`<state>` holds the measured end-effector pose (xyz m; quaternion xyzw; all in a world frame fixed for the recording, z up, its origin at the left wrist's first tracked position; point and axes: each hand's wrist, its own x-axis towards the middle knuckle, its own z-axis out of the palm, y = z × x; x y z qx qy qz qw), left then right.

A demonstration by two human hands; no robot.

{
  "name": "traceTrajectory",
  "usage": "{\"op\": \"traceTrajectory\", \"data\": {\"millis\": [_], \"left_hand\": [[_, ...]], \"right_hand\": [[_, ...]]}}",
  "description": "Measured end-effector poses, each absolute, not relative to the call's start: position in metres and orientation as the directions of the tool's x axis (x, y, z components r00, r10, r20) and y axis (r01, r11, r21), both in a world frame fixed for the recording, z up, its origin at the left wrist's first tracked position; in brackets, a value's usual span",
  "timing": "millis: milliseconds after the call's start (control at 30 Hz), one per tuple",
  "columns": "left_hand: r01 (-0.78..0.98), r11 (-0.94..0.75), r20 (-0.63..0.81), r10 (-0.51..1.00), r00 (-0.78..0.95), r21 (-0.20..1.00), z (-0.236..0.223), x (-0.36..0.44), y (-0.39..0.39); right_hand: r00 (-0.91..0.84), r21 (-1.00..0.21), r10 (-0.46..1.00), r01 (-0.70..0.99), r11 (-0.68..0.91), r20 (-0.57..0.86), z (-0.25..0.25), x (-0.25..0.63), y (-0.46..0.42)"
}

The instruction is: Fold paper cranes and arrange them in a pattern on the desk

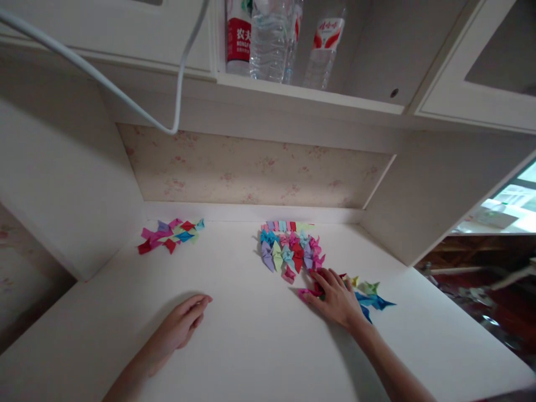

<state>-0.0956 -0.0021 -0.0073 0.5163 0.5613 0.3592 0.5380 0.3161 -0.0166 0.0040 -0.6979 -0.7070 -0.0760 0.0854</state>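
My right hand (pixel 335 298) lies on the white desk (pixel 251 335), fingers stretched over a pink folded paper piece (pixel 309 291) at the near edge of a pile of colourful origami pieces (pixel 290 248). A few blue and green origami pieces (pixel 372 296) lie just right of that hand. My left hand (pixel 182 324) rests on the desk to the left with its fingers loosely together and nothing in it. A second, smaller pile of origami pieces (pixel 171 234) sits at the far left of the desk.
A shelf above holds plastic water bottles (pixel 272 39). A white cable (pixel 125 95) hangs across the upper left. Side panels wall in the desk on the left and right; the floral back panel (pixel 251 167) closes the rear.
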Motion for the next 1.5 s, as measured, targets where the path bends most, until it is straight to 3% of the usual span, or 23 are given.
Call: {"op": "traceTrajectory", "data": {"millis": [100,233,433,700,1067,1200,1267,1400,1500], "left_hand": [[0.112,0.316,-0.331,0.929,0.167,0.942,-0.002,-0.095,-0.004],[0.144,0.343,-0.367,0.907,0.206,0.928,0.004,-0.095,-0.004],[0.169,0.27,-0.306,0.918,0.251,0.948,0.002,-0.096,-0.004],[0.187,0.206,-0.25,0.933,0.259,0.961,-0.001,-0.095,-0.004],[0.257,0.156,-0.224,0.938,0.263,0.954,-0.002,-0.093,-0.004],[0.256,0.143,-0.215,0.936,0.279,0.956,-0.008,-0.095,-0.001],[0.247,0.136,-0.207,0.934,0.29,0.959,-0.009,-0.095,0.0],[0.221,0.161,-0.222,0.93,0.292,0.962,-0.01,-0.095,0.0],[0.208,0.191,-0.246,0.927,0.284,0.959,-0.01,-0.094,0.001]], "right_hand": [[0.003,-0.02,0.988,1.0,0.0,0.153,0.004,0.319,-0.011],[-0.045,-0.013,0.989,0.999,0.048,0.141,0.004,0.309,-0.017],[-0.149,0.021,0.948,0.989,0.149,0.28,0.003,0.286,-0.037],[-0.244,0.079,0.9,0.97,0.231,0.361,0.007,0.27,-0.04],[-0.313,-0.011,0.895,0.943,0.333,0.317,0.031,0.211,0.0],[-0.288,-0.115,0.896,0.932,0.343,0.337,0.04,0.166,0.026],[-0.227,-0.227,0.923,0.925,0.304,0.309,0.04,0.143,0.045],[-0.03,-0.648,1.0,0.761,0.028,0.009,0.032,0.103,0.092],[-0.021,-0.769,0.989,0.631,-0.1,-0.146,0.023,0.08,0.12]]}}
